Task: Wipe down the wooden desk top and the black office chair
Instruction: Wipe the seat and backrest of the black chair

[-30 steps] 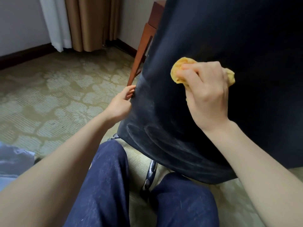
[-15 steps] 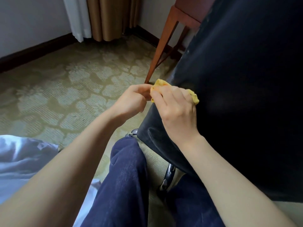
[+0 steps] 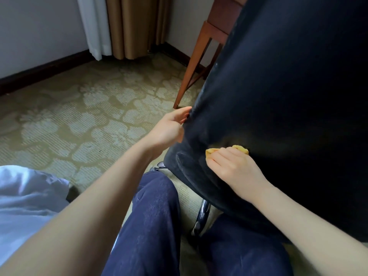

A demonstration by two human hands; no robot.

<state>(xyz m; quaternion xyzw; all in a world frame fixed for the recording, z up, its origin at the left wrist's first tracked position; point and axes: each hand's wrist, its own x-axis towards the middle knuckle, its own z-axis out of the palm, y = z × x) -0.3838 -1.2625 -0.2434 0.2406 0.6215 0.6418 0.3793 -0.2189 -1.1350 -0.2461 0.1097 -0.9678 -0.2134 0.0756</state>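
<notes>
At three o'clock in our view the black office chair [image 3: 288,96] fills the right side, its streaked backrest turned toward us. We see the left hand [image 3: 169,128] at the backrest's nine o'clock edge, fingers curled round that edge and gripping it. The right hand [image 3: 235,168] sits lower on the backrest, toward five o'clock from the left one, fingers bent over a bunched yellow cloth [image 3: 242,149] and pressing it against the black surface. Behind the chair, at one o'clock, we make out the wooden desk [image 3: 191,70], only a leg and some frame showing. A chrome chair base [image 3: 202,218] shows at six o'clock between knees in blue trousers [image 3: 155,216], above patterned carpet [image 3: 79,116].
</notes>
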